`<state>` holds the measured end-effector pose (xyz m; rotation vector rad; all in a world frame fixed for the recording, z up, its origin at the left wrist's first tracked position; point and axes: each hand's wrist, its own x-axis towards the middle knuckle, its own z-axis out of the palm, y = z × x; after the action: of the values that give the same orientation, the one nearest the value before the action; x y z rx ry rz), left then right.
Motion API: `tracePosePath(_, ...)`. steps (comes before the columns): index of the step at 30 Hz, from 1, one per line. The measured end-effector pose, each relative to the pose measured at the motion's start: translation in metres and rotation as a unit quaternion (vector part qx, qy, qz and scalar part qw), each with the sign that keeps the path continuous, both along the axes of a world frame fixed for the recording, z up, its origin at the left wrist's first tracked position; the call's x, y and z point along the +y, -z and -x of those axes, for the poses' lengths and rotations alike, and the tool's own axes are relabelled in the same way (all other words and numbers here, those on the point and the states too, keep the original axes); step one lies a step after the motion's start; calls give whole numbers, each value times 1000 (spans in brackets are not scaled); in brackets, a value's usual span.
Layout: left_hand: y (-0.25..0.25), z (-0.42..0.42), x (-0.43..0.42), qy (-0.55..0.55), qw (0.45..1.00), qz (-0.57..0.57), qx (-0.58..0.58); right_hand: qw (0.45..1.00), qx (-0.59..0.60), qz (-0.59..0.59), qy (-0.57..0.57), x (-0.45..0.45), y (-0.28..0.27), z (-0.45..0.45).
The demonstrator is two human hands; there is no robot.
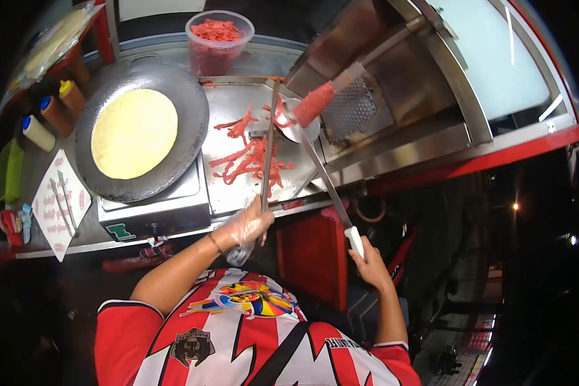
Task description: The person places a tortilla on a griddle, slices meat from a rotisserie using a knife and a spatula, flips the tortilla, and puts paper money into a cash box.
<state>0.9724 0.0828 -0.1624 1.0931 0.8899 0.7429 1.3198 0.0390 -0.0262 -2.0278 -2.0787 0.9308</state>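
Observation:
My left hand (pixel 249 225), in a clear plastic glove, is closed around a long, narrow metal utensil (pixel 270 138) whose exact kind I cannot make out. It reaches up across the steel tray (pixel 231 199). Red meat strips (pixel 254 161) lie on the tray beside and behind it. My bare right hand (pixel 371 264) grips the white handle of a long knife (pixel 331 190). The blade slants up-left to the lower end of a red meat stack (pixel 313 105) on a spit. A round metal dish (pixel 296 128) sits under the meat, partly hidden by the blade.
Left of the tray, a pale flat tortilla (pixel 135 133) lies on a round black griddle (pixel 190 138). A clear tub of red meat (pixel 219 38) stands behind. Sauce bottles (pixel 56 116) and printed paper (pixel 48 215) are at left. The metal grill housing (pixel 399 138) borders the right.

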Motion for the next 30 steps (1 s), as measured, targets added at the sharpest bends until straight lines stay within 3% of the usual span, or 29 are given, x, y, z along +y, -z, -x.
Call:
tracePosePath(3,-8,8,-38,40,997,60,-23,994,95,-17,42,2,2,15)
tracePosePath(7,12,-11,-43,4,994,71,-79,961,237,-110,95,33,64,93)
tracePosePath(9,18,-32,-46,-3,995,57,-87,941,265,-173,117,72,77,139)
tracePosePath(11,13,-39,-54,-6,995,62,-83,932,167,-321,32,125,87,160)
tracePosePath(14,12,-36,-54,2,996,68,-56,947,163,-264,83,145,108,164)
tracePosePath(16,12,-35,-48,-4,996,58,-62,936,161,-310,33,103,152,144)
tracePosePath(18,8,-33,-41,-8,996,56,-64,955,180,-226,66,47,178,126)
tracePosePath(19,6,-31,-37,-13,997,46,-61,952,158,-258,49,37,180,123)
tracePosePath(21,6,-29,-37,-7,998,33,-50,955,198,-212,66,63,178,115)
tracePosePath(25,10,-35,-29,-11,999,37,-30,964,83,-253,27,135,118,147)
tracePosePath(29,9,-25,-9,-8,999,32,-21,949,150,-275,9,54,160,103)
tracePosePath(30,5,-24,-7,-18,999,40,-3,963,112,-244,10,38,154,96)
